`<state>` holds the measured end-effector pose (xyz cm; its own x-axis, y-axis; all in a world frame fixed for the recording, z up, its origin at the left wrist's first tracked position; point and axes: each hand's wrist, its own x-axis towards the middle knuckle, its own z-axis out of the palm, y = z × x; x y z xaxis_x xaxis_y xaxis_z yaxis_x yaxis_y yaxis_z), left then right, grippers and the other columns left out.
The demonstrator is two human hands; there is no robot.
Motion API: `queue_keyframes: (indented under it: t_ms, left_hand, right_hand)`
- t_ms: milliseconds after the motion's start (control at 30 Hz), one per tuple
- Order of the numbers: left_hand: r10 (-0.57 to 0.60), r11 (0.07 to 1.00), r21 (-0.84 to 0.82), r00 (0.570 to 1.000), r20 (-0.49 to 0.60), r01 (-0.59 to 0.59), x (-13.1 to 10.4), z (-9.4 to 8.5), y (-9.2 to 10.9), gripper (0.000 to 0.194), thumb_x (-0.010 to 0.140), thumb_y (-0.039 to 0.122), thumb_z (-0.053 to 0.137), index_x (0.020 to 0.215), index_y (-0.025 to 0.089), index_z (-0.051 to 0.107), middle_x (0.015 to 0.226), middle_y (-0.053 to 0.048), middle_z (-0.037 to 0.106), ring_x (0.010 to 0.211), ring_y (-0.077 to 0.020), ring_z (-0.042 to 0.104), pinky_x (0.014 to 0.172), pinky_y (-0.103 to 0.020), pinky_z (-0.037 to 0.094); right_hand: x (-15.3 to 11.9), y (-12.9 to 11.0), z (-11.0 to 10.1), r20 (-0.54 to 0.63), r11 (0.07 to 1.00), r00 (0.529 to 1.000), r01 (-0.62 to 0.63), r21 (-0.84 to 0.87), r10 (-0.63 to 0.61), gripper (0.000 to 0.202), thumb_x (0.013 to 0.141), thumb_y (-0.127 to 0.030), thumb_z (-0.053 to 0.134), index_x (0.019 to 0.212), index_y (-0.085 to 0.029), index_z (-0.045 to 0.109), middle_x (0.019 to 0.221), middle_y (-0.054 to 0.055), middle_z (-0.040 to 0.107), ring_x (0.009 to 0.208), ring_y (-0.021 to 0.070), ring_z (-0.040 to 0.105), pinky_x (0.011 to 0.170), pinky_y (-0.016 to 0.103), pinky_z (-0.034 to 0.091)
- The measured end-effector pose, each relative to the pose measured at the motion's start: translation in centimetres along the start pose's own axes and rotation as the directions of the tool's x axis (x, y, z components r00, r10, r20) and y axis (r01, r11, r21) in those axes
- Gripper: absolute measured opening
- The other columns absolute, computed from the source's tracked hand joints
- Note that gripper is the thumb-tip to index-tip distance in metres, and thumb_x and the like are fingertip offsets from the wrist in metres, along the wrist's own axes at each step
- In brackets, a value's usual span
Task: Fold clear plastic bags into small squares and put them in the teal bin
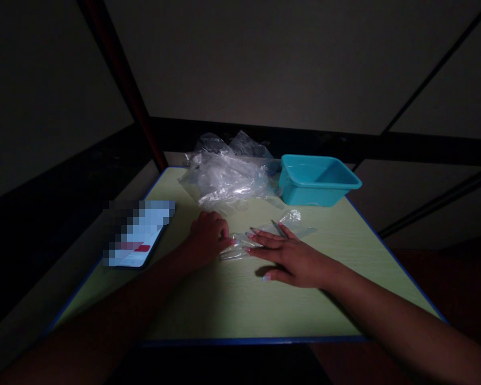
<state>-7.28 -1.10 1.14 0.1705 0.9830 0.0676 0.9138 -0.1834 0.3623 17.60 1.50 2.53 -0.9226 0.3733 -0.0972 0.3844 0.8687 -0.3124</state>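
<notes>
A clear plastic bag (240, 251) lies flattened on the table in front of me, its far right end (292, 215) crinkled and shiny. At its left end my left hand (210, 238) is closed, thumb and curled fingers pinching the edge. My right hand (292, 256) rests flat across the bag with its fingers spread, palm down. Behind both hands sits a loose heap of crumpled clear plastic bags (228, 179).
A turquoise plastic basin (320, 195) stands at the back right of the pale green table (224, 310), which has a blue edge. On the left lies a phone (144, 235) with its screen lit, partly blurred out. Dark panels (264, 64) rise behind the table.
</notes>
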Motion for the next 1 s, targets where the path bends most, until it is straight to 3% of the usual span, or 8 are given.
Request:
queue_keyframes:
  t_ms: [167, 500, 733, 1000]
  left_hand:
    - [0.017, 1.000, 0.003, 1.000, 0.023, -0.017, 0.0, -0.4, -0.1, 0.011, 0.079, 0.028, 0.062, 0.077, 0.019, 0.067, 0.095, -0.008, 0.062, 0.099, -0.0266, 0.052, 0.089, -0.040, 0.040]
    - [0.001, 1.000, 0.028, 0.999, 0.032, -0.002, 0.6, 0.2, -0.9, 0.029, 0.087, 0.032, 0.049, 0.067, 0.018, 0.066, 0.080, -0.007, 0.064, 0.084, -0.0225, 0.055, 0.083, -0.039, 0.040]
    - [-0.013, 1.000, 0.025, 1.000, 0.022, 0.012, 0.6, 0.3, -0.9, 0.032, 0.087, 0.033, 0.046, 0.067, 0.018, 0.067, 0.082, -0.008, 0.064, 0.086, -0.0242, 0.055, 0.085, -0.040, 0.041]
    - [-0.009, 1.000, -0.006, 1.000, -0.004, 0.009, 0.7, 0.9, -1.3, 0.037, 0.086, 0.031, 0.043, 0.061, 0.018, 0.067, 0.077, -0.008, 0.062, 0.084, -0.0241, 0.055, 0.085, -0.040, 0.040]
  right_hand:
    - [0.0, 0.0, 0.0, 0.006, 1.000, 1.000, -0.015, -0.026, 0.015, 0.058, 0.094, -0.044, 0.053, 0.146, -0.025, 0.037, 0.156, 0.011, 0.025, 0.145, 0.0274, 0.018, 0.111, 0.066, 0.004]
    - [0.0, 0.1, 0.3, -0.018, 1.000, 1.000, -0.025, 0.017, 0.025, 0.070, 0.094, -0.046, 0.051, 0.153, -0.024, 0.019, 0.156, 0.014, 0.025, 0.145, 0.0253, 0.020, 0.112, 0.062, 0.001]
    - [-0.1, 0.2, 0.3, -0.028, 1.000, 1.000, -0.013, 0.020, 0.013, 0.071, 0.093, -0.046, 0.051, 0.152, -0.019, 0.022, 0.154, 0.015, 0.028, 0.144, 0.0258, 0.021, 0.113, 0.060, -0.002]
    - [-0.4, 0.1, 0.0, -0.027, 0.999, 1.000, -0.003, 0.032, 0.003, 0.067, 0.093, -0.047, 0.051, 0.151, -0.022, 0.027, 0.153, 0.014, 0.032, 0.144, 0.0262, 0.023, 0.112, 0.061, -0.006]
